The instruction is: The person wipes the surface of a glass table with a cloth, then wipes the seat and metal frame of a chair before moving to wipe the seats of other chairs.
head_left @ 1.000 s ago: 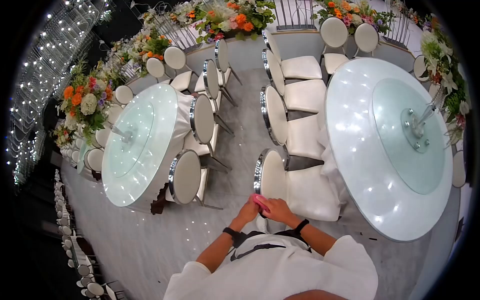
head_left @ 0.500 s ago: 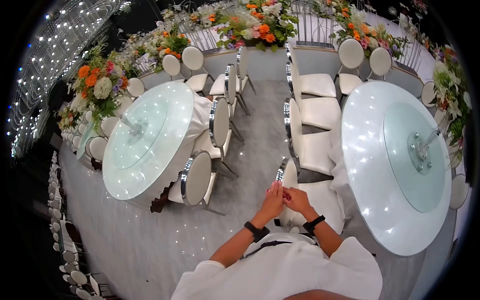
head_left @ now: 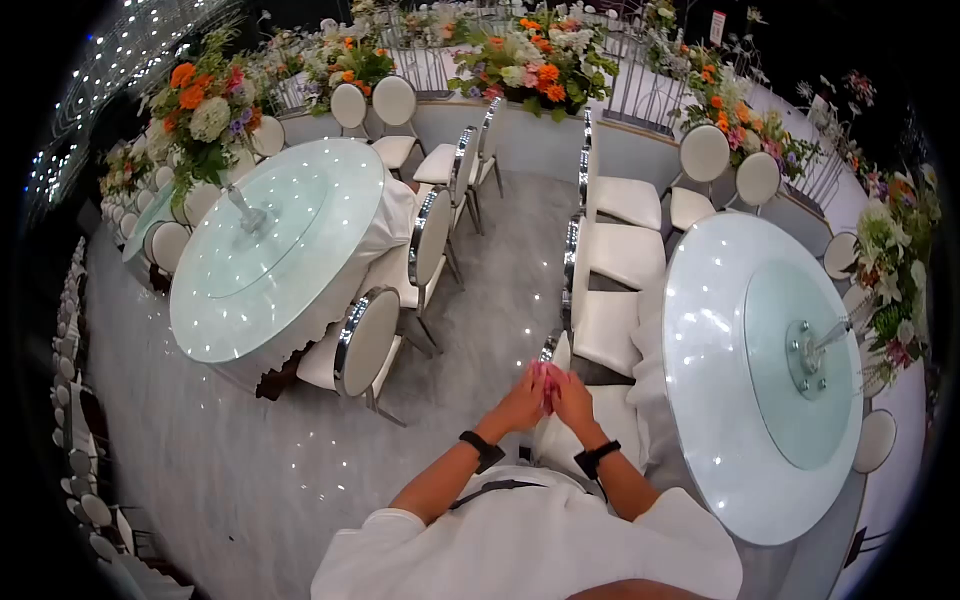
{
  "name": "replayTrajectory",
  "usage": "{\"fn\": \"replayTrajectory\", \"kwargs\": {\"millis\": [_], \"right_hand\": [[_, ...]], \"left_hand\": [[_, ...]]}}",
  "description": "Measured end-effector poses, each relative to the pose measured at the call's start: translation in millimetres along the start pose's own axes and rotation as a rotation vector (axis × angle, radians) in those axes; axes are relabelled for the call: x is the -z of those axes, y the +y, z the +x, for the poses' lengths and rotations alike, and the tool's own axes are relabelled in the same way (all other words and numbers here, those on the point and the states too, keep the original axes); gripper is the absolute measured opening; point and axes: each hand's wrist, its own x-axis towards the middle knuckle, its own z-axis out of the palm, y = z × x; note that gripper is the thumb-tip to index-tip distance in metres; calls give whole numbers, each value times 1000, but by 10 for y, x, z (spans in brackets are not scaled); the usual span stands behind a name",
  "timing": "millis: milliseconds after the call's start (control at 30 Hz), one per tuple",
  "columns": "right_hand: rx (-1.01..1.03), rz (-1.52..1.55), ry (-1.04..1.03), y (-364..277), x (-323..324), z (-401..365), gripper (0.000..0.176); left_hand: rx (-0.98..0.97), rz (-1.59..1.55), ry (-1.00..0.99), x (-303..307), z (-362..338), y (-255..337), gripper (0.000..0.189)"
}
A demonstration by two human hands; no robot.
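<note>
My left hand [head_left: 521, 400] and my right hand [head_left: 571, 398] meet in front of my body, fingers bent and pressed together. Between them shows a small pinkish-red patch [head_left: 547, 392]; I cannot tell what it is. Both hands overlap the back of the nearest white chair [head_left: 560, 352], whose pale seat [head_left: 600, 415] lies just beyond my right wrist. Each wrist wears a dark band. To the right stands a round glass-topped table [head_left: 700, 400] with a turntable [head_left: 790, 400] on it.
Another round glass-topped table [head_left: 340, 190] stands at the left, ringed by white chairs [head_left: 365, 340]. A grey shiny floor [head_left: 490, 270] runs between the tables. Flower arrangements [head_left: 535, 65] line a raised platform [head_left: 540, 140] at the back. Strings of lights hang at upper left.
My view has shifted, so the right table sits further left and lower. My hands, still together, appear slightly left, with fingers more tightly gathered round the pinkish-red patch.
</note>
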Motion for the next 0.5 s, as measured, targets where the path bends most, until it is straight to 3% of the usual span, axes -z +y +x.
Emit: {"fn": "replayTrajectory", "kwargs": {"millis": [67,167,233,300,367,400,433,467,500], "right_hand": [[-14,68,-25,-26,-95,-237,59],[88,168,-91,37,-99,-453,64],[166,61,-287,80,-14,-459,67],[168,1,-284,26,28,-341,61],[216,-177,-228,-54,124,-183,51],[212,-256,-167,-44,73,-72,42],[216,-257,-179,-31,52,31,42],[287,-215,-55,-10,51,124,42],[357,-169,65,5,47,179,41]], "left_hand": [[66,-41,-393,119,-191,-2,92],[-28,-51,-549,91,-538,-64,99],[-1,-127,-629,189,-589,-60,100],[27,-207,-709,284,-604,-40,102],[124,-220,-761,319,-476,-12,83],[128,-226,-755,230,-327,-109,83],[159,-263,-953,62,-155,-293,70],[190,-306,-1152,-32,-58,-383,59],[203,-326,-1146,6,-40,-343,59]]}}
